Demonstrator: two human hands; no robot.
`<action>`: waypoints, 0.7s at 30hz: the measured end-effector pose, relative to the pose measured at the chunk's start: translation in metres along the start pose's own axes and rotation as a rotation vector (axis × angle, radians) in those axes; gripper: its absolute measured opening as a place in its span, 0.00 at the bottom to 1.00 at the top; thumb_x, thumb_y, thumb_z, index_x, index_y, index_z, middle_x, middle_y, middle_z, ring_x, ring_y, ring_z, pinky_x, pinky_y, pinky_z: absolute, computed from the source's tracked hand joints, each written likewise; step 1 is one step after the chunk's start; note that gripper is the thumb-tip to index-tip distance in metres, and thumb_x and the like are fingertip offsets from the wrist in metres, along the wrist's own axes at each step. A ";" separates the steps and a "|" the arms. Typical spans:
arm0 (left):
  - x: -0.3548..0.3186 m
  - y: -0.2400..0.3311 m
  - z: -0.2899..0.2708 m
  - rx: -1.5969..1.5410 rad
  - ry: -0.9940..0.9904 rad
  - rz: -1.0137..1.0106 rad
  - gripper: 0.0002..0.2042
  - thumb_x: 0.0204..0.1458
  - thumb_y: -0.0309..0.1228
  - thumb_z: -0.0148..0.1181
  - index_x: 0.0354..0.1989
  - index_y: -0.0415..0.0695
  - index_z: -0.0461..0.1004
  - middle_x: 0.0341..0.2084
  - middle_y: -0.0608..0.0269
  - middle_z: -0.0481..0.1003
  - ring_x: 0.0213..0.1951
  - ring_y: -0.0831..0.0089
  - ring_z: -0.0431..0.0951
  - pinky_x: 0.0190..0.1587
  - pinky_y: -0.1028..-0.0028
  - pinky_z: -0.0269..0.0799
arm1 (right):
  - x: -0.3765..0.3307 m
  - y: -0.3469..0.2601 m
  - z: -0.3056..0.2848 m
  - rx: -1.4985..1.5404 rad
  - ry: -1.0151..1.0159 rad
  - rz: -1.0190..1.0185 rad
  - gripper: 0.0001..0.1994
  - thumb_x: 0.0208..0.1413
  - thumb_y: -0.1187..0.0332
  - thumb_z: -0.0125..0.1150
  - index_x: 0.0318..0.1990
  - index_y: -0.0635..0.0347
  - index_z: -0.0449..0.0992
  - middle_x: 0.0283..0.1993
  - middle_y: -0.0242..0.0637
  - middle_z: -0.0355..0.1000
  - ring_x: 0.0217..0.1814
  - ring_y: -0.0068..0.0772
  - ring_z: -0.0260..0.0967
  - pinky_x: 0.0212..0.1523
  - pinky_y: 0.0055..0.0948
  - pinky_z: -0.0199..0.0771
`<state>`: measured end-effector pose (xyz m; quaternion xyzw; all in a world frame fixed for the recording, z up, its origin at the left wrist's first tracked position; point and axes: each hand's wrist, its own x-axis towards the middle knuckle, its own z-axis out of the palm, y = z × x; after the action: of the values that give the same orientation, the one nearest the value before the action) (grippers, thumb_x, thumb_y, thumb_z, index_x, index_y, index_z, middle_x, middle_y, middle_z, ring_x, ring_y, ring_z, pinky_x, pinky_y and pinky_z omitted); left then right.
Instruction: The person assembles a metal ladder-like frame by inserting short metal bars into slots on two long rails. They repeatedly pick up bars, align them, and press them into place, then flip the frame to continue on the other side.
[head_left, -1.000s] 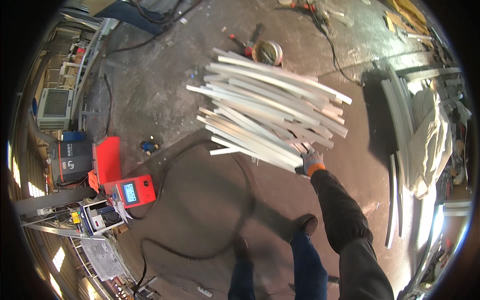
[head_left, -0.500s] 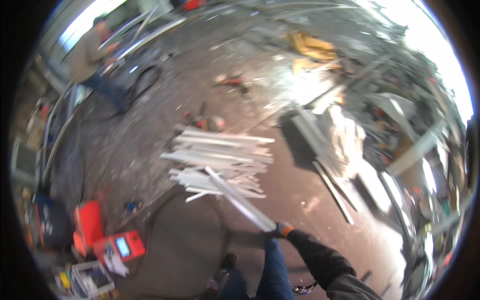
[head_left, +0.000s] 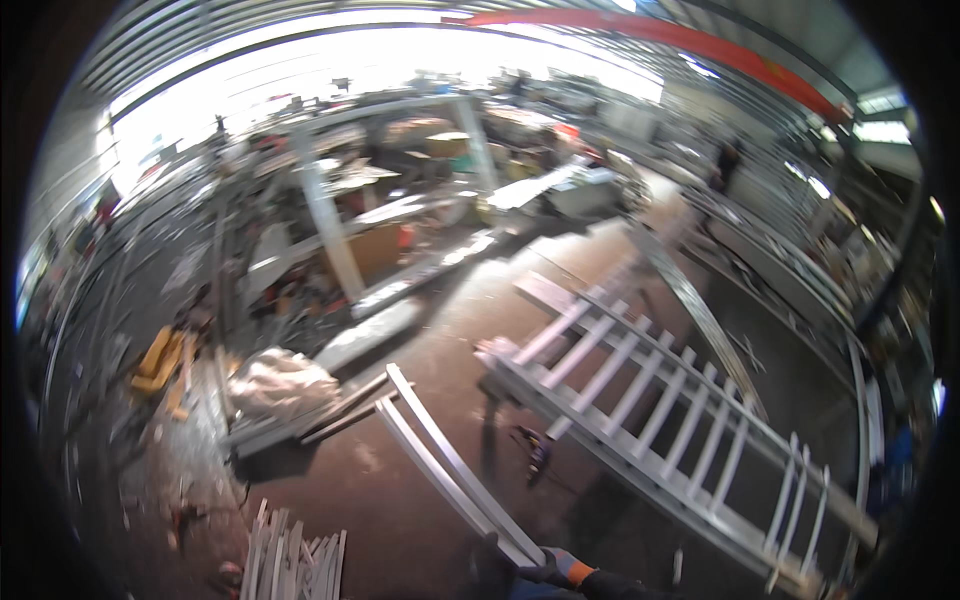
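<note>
Holding one end of a long white metal bar [head_left: 455, 470], the right hand [head_left: 562, 570] in its dark glove is closed around it. The bar sticks up and away from the hand, just left of the big white railing frame [head_left: 660, 420] on the floor. A pile of more white bars [head_left: 290, 560] lies left of the hand.

The view has been swung up from the floor: the pile of white strips [head_left: 290, 560], central a second ago, is now cut off at the lower edge, and the red case and meter at the left have dropped out of sight. One pale metal bar [head_left: 455, 470] has been lifted clear of the pile and is gripped at its near end by the gloved right hand [head_left: 560, 570], its far end raised over the dark floor [head_left: 400, 500]. A white ladder-like frame [head_left: 660, 420] and cluttered shelving [head_left: 380, 210] have come into view.
</note>
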<state>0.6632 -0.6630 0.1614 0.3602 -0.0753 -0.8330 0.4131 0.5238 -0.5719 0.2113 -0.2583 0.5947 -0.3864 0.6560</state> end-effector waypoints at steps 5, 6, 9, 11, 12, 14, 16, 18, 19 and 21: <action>0.011 -0.096 0.043 0.592 -0.424 0.060 0.25 0.57 0.43 0.63 0.56 0.40 0.66 0.41 0.59 0.74 0.42 0.64 0.78 0.45 0.64 0.78 | -0.103 0.039 -0.051 -0.142 0.396 -0.105 0.26 0.60 0.50 0.65 0.58 0.60 0.76 0.49 0.39 0.79 0.52 0.27 0.75 0.49 0.28 0.73; 0.005 -0.112 0.054 0.722 -0.492 0.025 0.21 0.56 0.29 0.54 0.58 0.35 0.66 0.46 0.54 0.74 0.47 0.65 0.74 0.50 0.63 0.72 | -0.121 0.052 -0.066 -0.050 0.445 -0.047 0.27 0.60 0.49 0.64 0.58 0.60 0.76 0.48 0.39 0.80 0.51 0.27 0.75 0.50 0.28 0.73; -0.004 -0.186 0.111 1.117 -0.496 0.144 0.11 0.55 0.29 0.55 0.44 0.39 0.69 0.27 0.66 0.70 0.28 0.77 0.69 0.29 0.73 0.67 | -0.180 0.107 -0.122 0.306 0.695 -0.163 0.26 0.60 0.49 0.65 0.56 0.62 0.77 0.46 0.40 0.80 0.49 0.27 0.75 0.51 0.30 0.73; -0.009 -0.243 0.145 1.193 -0.629 0.212 0.09 0.55 0.32 0.58 0.39 0.42 0.69 0.22 0.70 0.67 0.21 0.81 0.65 0.22 0.75 0.61 | -0.222 0.152 -0.158 0.447 0.886 -0.183 0.25 0.58 0.51 0.67 0.54 0.62 0.78 0.46 0.42 0.80 0.48 0.27 0.75 0.50 0.31 0.73; -0.008 -0.267 0.158 1.285 -0.627 0.176 0.09 0.54 0.33 0.59 0.35 0.41 0.68 0.21 0.68 0.66 0.22 0.79 0.65 0.23 0.73 0.62 | -0.245 0.177 -0.173 0.303 0.949 -0.157 0.23 0.61 0.52 0.64 0.53 0.63 0.78 0.46 0.42 0.80 0.47 0.28 0.75 0.49 0.31 0.74; -0.006 -0.320 0.173 1.381 -0.675 0.338 0.11 0.51 0.33 0.60 0.29 0.39 0.67 0.20 0.63 0.65 0.23 0.73 0.66 0.26 0.66 0.63 | -0.301 0.230 -0.195 0.308 1.173 -0.243 0.20 0.65 0.55 0.57 0.50 0.65 0.79 0.44 0.40 0.80 0.44 0.28 0.76 0.46 0.31 0.76; 0.006 -0.364 0.185 1.575 -0.732 0.315 0.14 0.51 0.38 0.60 0.32 0.38 0.69 0.22 0.56 0.70 0.24 0.65 0.72 0.27 0.63 0.66 | -0.364 0.282 -0.191 0.737 1.292 -0.392 0.18 0.68 0.59 0.50 0.47 0.66 0.78 0.41 0.38 0.79 0.41 0.27 0.75 0.43 0.32 0.78; 0.016 -0.403 0.196 1.679 -0.778 0.335 0.20 0.52 0.42 0.60 0.42 0.34 0.73 0.26 0.49 0.76 0.28 0.58 0.77 0.32 0.59 0.72 | -0.432 0.329 -0.170 1.151 1.234 -0.416 0.17 0.69 0.61 0.46 0.47 0.65 0.77 0.38 0.37 0.77 0.39 0.27 0.75 0.42 0.32 0.79; 0.018 -0.421 0.202 1.673 -0.823 0.306 0.15 0.54 0.36 0.61 0.44 0.38 0.74 0.25 0.67 0.73 0.25 0.77 0.70 0.26 0.72 0.66 | -0.457 0.347 -0.159 1.281 1.279 -0.372 0.17 0.69 0.61 0.45 0.48 0.64 0.76 0.36 0.37 0.76 0.39 0.27 0.75 0.42 0.31 0.78; 0.015 -0.450 0.215 1.817 -0.875 0.235 0.22 0.54 0.41 0.63 0.48 0.35 0.72 0.26 0.55 0.77 0.27 0.66 0.77 0.32 0.65 0.73 | -0.493 0.378 -0.130 0.884 1.761 -0.324 0.12 0.65 0.66 0.51 0.49 0.62 0.74 0.32 0.35 0.74 0.32 0.26 0.72 0.33 0.28 0.74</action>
<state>0.2298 -0.4199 0.1200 0.1919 -0.8597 -0.4735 -0.0014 0.4749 0.0598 0.1746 0.3094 0.6294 -0.7116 -0.0420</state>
